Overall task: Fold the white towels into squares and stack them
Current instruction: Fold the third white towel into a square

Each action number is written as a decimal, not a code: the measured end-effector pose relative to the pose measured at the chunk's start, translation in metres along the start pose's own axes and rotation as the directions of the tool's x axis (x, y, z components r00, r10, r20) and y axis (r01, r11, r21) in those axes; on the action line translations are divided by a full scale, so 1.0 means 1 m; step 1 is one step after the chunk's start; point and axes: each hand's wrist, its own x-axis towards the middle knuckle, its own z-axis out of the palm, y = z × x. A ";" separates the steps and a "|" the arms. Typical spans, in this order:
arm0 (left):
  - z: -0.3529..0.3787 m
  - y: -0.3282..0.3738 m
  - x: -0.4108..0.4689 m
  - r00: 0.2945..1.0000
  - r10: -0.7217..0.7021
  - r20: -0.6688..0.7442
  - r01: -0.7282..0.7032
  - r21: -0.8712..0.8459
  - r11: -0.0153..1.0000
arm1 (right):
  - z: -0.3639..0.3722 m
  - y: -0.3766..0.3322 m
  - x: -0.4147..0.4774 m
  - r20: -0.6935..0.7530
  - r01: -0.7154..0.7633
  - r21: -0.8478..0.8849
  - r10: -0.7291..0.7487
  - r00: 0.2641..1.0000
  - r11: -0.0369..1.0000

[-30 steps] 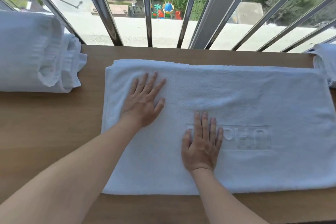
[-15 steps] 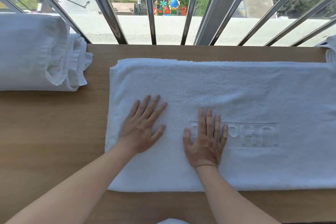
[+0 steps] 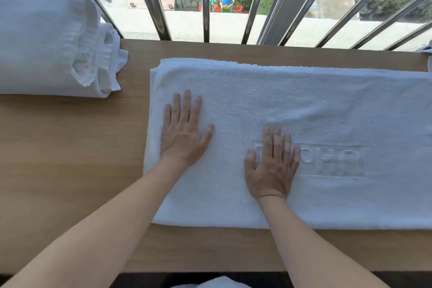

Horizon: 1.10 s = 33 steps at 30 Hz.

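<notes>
White towel (image 3: 304,105) lies flat on the wooden table (image 3: 70,159), running from centre out past the 3 o'clock edge of view, so its right end is cut off. It looks already folded lengthwise: doubled layers show at the 9 o'clock end.

Left hand (image 3: 184,133) lies flat on it near that end, palm down, fingers straight & slightly spread, pinching nothing. Right hand (image 3: 272,166) is also flat, fingers close together, toward 4 o'clock of the left one, w/ fingertips over the start of the embossed logo (image 3: 327,161). Both press on the cloth; neither grips it.

Handling, as a judgement:
- Terry cloth: soft, limp, no stiffness. Light-ish but thick enough to keep a crease once pressed.
- Not slippery. The pile prob. drags on the wood, so better lifted than slid. Nothing fragile.
- Best hold: pinch both corners of one short end, near & far, lift low, carry across to meet the other end, then flatten from the fold outward.
- Grabbing mid-edge would let the corners sag & skew the square.
- Watch the layers creeping apart at the 9 o'clock end.

This towel is approx mid-way: a cross fold or two left. It then goes onto the pile of white towels (image 3: 46,44) at 10 o'clock, well apart from it. Another white cloth (image 3: 429,54) peeks in at 2 o'clock; can't tell its state.
</notes>
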 end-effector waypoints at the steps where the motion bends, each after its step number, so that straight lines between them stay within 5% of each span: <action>1: 0.007 0.009 -0.023 0.999 0.042 0.003 -0.042 -0.011 0.999 | 0.000 0.000 0.001 0.002 -0.004 0.001 0.004 1.000 1.000; 6: 0.037 0.011 -0.127 0.964 0.264 0.026 -0.265 0.026 0.964 | -0.001 0.001 -0.003 0.019 -0.007 -0.001 0.007 1.000 1.000; 27: -0.021 0.000 0.097 0.990 -0.130 -0.054 0.130 0.000 0.992 | 0.003 0.000 -0.003 -0.058 0.017 0.009 -0.017 0.998 1.000; 33: -0.005 0.029 0.062 0.996 0.083 -0.033 -0.083 0.008 0.997 | 0.005 -0.002 -0.003 -0.047 0.020 -0.010 -0.020 0.999 1.000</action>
